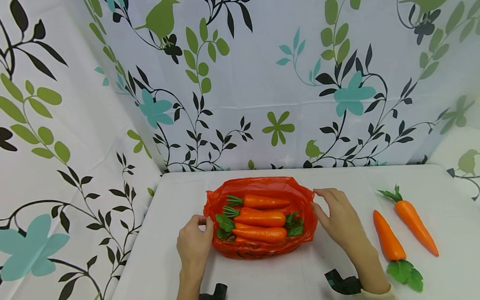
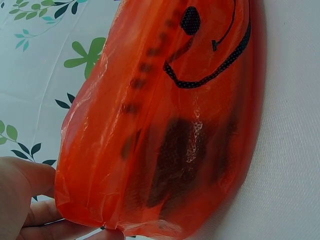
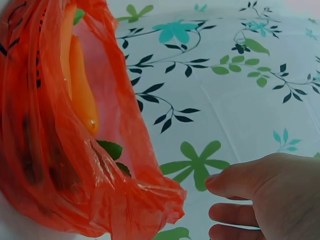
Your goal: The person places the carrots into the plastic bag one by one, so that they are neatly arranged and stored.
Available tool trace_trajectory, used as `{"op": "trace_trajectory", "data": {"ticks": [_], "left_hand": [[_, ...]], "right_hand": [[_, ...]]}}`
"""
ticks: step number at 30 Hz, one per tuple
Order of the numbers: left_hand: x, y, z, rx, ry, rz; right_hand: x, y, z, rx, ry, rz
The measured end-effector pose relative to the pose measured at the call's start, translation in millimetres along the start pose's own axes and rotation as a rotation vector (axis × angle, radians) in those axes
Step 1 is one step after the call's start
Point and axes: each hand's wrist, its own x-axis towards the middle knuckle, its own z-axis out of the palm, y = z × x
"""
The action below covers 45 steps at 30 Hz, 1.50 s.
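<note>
A red plastic bag (image 1: 267, 251) lies on the table with its mouth open upward. Inside it are several orange toy carrots (image 1: 265, 219) with green tops; black print shows on its side in the left wrist view. At the bag's left edge my left hand (image 1: 194, 242) pinches the plastic (image 2: 85, 200), though its fingertips are partly hidden there. My right hand (image 1: 342, 217) is beside the bag's right edge, fingers extended. In the right wrist view, a gap shows between the right thumb (image 3: 235, 182) and the fingers, apart from the bag.
Two more toy carrots lie on the table right of my right hand: one with a leafy top (image 1: 387, 237), the other with a thin green stem (image 1: 416, 228). Behind the white table (image 1: 273, 285) hangs a leaf-and-bird patterned curtain (image 1: 245, 99).
</note>
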Motion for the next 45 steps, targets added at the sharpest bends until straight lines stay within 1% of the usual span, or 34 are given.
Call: {"op": "trace_trajectory", "data": {"ticks": [9,14,19,25,30,33,37,45], "left_hand": [[-0.5,0.8,-0.1,0.006,-0.018,-0.009],[-1.2,0.4,-0.4,0.010,-0.015,-0.011],[-1.1,0.9,-1.7,0.001,-0.010,-0.007],[-1.1,0.7,-0.9,-0.001,-0.017,-0.009],[-0.8,1.2,-0.9,-0.004,-0.025,-0.012],[-0.6,1.1,-0.7,-0.007,-0.026,-0.015],[-0.7,1.7,-0.9,-0.013,-0.030,-0.016],[-1.0,3.1,-1.2,-0.008,-0.040,-0.018]], "right_hand": [[-7.5,15,-5,-0.030,-0.022,0.089],[-9.6,25,-11,-0.032,-0.020,0.142],[-11.1,40,-17,-0.037,-0.025,0.198],[-16.3,60,-22,-0.090,0.028,0.230],[-20.9,75,-27,-0.139,0.009,0.294],[-23.3,83,-29,-0.148,0.010,0.323],[-26.3,90,-31,-0.147,-0.010,0.371],[-27.0,101,-37,-0.170,-0.113,0.484]]}}
